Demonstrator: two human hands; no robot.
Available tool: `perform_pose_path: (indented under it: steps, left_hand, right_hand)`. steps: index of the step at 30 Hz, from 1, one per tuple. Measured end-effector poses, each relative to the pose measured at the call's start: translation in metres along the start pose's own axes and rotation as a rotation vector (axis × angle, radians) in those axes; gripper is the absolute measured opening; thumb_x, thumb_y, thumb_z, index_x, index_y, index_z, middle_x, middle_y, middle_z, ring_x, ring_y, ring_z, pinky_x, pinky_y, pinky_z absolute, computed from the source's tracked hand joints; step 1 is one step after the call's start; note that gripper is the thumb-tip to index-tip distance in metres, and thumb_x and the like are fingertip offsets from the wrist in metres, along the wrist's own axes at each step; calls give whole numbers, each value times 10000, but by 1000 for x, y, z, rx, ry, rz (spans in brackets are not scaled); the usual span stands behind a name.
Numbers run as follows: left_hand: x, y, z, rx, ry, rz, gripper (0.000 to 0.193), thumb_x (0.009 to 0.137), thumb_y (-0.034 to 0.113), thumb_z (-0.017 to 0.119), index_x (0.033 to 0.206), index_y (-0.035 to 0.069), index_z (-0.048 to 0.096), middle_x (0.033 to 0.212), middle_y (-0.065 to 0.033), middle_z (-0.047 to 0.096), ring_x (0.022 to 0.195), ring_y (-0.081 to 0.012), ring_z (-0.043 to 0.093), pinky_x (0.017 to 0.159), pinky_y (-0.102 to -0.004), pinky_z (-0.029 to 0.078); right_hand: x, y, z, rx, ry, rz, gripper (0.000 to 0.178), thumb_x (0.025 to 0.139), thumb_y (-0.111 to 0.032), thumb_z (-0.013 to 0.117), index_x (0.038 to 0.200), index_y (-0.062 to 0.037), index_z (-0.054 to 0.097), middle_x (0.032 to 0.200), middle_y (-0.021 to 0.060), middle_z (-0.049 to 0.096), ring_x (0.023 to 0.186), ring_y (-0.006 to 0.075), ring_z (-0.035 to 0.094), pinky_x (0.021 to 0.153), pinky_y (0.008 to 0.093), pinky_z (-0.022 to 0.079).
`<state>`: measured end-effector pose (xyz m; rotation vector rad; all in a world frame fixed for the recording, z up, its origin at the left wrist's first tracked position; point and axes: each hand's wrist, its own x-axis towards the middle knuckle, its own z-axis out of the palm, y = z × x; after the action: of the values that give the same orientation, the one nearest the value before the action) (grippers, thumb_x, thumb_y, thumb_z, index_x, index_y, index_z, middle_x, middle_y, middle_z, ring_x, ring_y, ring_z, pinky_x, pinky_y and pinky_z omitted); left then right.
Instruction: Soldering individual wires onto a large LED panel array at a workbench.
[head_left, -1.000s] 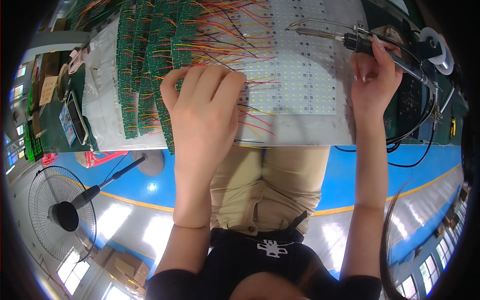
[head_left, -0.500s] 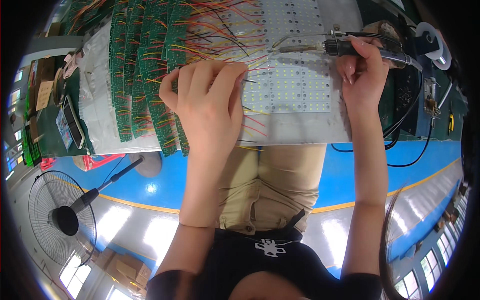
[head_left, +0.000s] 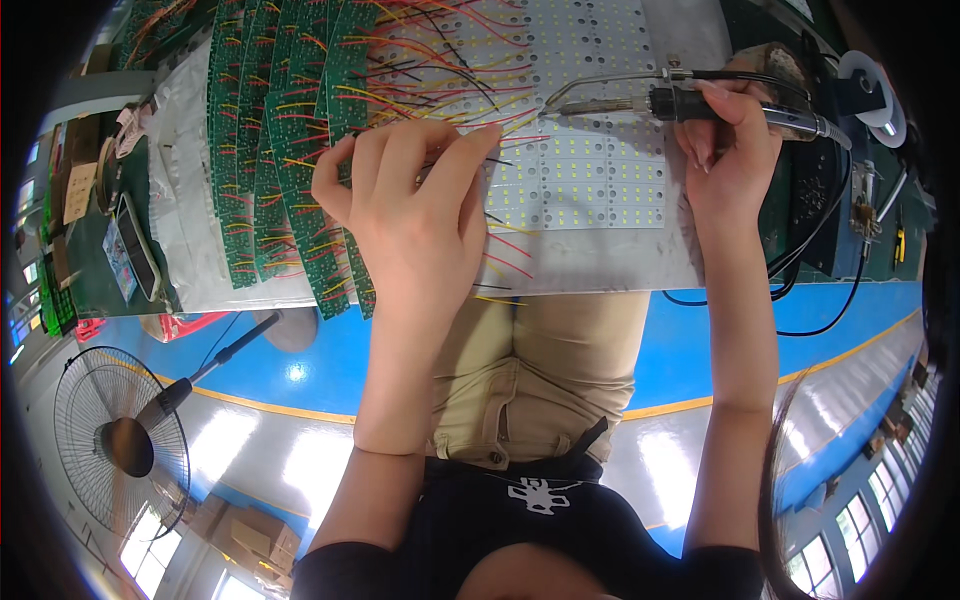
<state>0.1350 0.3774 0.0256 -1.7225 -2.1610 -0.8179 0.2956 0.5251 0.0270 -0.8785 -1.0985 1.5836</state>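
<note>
My right hand [head_left: 735, 150] grips a black-handled soldering iron [head_left: 690, 104] fitted with a thin metal solder-feed tube [head_left: 610, 77]. The iron's tip reaches the white LED panels [head_left: 600, 185], near the end of a light-coloured wire. My left hand [head_left: 415, 195] is closed in a pinch at the panels' left side, with a thin wire at the fingertips; the grip itself is partly hidden. Red, yellow and black wires [head_left: 450, 75] run from overlapping green circuit boards [head_left: 290, 180] to the panels. Some of the boards lie behind my left hand.
A solder spool [head_left: 868, 90] stands at the far right, with black cables [head_left: 815, 235] hanging nearby. A phone [head_left: 140, 245] lies at the table's left end. Below, on the floor side, is a standing fan [head_left: 125, 445]. A grey sheet [head_left: 640, 265] covers the tabletop.
The soldering iron's tip has shifted slightly toward me on the panels. My left hand keeps its pinch in nearly the same place. The whole view has moved a little.
</note>
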Motion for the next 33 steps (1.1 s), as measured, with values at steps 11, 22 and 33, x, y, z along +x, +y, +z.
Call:
perform_pose_path:
  steps: [11, 22, 33]
  left_hand:
    - [0, 0, 1, -8, 4, -3, 255, 641, 32, 631, 854, 170, 659, 804, 26, 535, 811, -154, 505, 860, -408, 274]
    - [-1, 0, 2, -14, 23, -10, 273, 633, 35, 639, 864, 179, 665, 800, 33, 534, 808, -145, 510, 870, -413, 272]
    - [-1, 0, 1, -13, 19, -1, 247, 640, 38, 639, 847, 171, 662, 805, 28, 537, 810, -149, 511, 863, -412, 280]
  right_hand:
    - [1, 2, -1, -4, -21, -21, 56, 745, -71, 516, 733, -26, 484, 441, 11, 357, 341, 84, 270, 388, 234, 236]
    - [-2, 2, -2, 35, -41, -52, 46, 713, -5, 535, 688, 9, 499, 639, 32, 465, 400, 74, 294, 395, 229, 238]
    - [0, 3, -4, -12, -89, -80, 48, 727, -27, 517, 695, -11, 486, 540, 6, 378, 382, 70, 269, 399, 228, 228]
